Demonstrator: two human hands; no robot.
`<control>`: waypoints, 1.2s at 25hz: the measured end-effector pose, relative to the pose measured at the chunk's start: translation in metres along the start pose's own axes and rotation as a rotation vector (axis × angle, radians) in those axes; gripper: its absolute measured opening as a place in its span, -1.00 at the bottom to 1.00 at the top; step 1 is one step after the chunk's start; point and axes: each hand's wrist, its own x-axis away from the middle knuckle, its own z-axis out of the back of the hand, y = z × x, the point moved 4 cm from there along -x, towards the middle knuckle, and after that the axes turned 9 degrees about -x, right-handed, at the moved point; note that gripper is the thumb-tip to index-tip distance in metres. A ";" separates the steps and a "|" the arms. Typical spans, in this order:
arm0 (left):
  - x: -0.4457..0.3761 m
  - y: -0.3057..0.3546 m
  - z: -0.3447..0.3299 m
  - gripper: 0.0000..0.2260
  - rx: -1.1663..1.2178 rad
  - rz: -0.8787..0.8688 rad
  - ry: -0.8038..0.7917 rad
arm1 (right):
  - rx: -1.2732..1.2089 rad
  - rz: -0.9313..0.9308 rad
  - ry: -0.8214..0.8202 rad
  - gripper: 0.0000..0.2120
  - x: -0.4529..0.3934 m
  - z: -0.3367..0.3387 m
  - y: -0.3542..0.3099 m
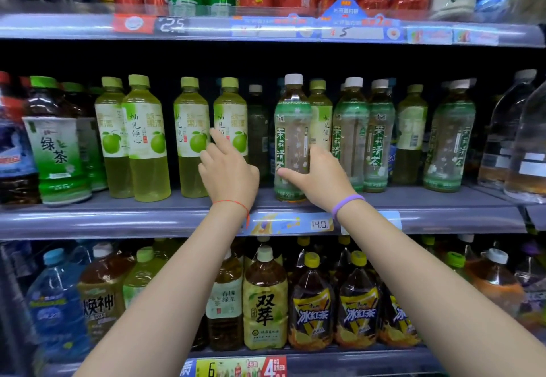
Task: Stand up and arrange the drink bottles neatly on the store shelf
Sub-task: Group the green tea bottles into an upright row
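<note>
Both arms reached up to the middle shelf [118, 217]; my right hand [320, 177] gripped the white-capped jasmine tea bottle [292, 128], my left hand [227, 170] hovered open, forefinger touching a pomelo bottle [232, 116].

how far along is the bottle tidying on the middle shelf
Done: the pomelo bottles at left stand upright near the shelf edge. In hand: the right hand grips a jasmine tea bottle; the left hand reaches beside it. Left: the bottles to the right sit unevenly.
</note>
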 end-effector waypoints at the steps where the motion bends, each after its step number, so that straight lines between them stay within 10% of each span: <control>1: 0.001 -0.002 0.001 -0.16 -0.020 -0.019 0.040 | 0.045 0.001 -0.016 -0.54 -0.002 -0.006 -0.005; 6: 0.006 0.001 0.019 -0.46 0.149 -0.252 0.189 | 0.266 -0.023 0.018 -0.75 -0.012 -0.021 -0.009; 13: 0.016 0.035 0.002 -0.41 0.284 -0.348 -0.335 | 0.543 0.135 0.239 -0.39 -0.015 0.010 -0.017; 24: 0.013 0.036 -0.007 -0.35 0.189 -0.316 -0.625 | 0.537 0.045 0.170 -0.49 -0.069 0.038 -0.046; 30: 0.011 0.034 -0.008 -0.64 0.401 -0.208 -0.564 | 0.539 0.134 0.125 -0.64 -0.069 0.046 -0.055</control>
